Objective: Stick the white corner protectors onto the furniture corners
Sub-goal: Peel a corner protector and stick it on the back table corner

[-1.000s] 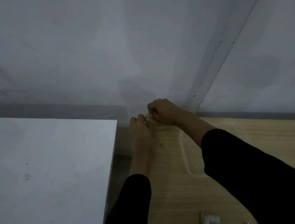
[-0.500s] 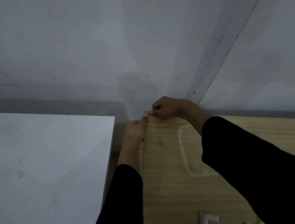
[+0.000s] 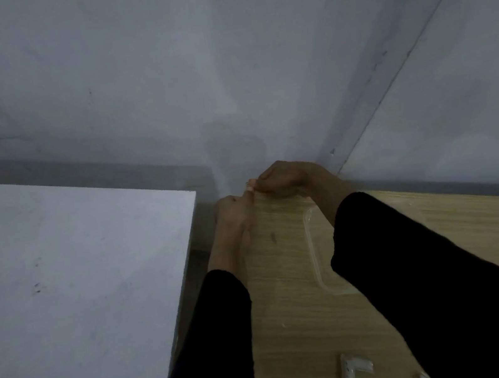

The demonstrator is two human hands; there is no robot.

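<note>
A white cabinet [image 3: 59, 286] stood left of the wood table [image 3: 298, 329]. At the table's far corner the left hand [image 3: 232, 214] and right hand [image 3: 283, 180] met, curled shut, probably pinching a protector too hidden to confirm. Firm, even pressing on both faces should seat it. A spare protector [image 3: 355, 372] lay near.

Both hands are seen at the far left corner of the wooden bench [image 3: 298, 329], close to the wall. The left hand [image 3: 233, 218] and the right hand [image 3: 282, 178] touch at the fingertips. A white corner protector [image 3: 355, 374] is laid near the front edge.
</note>
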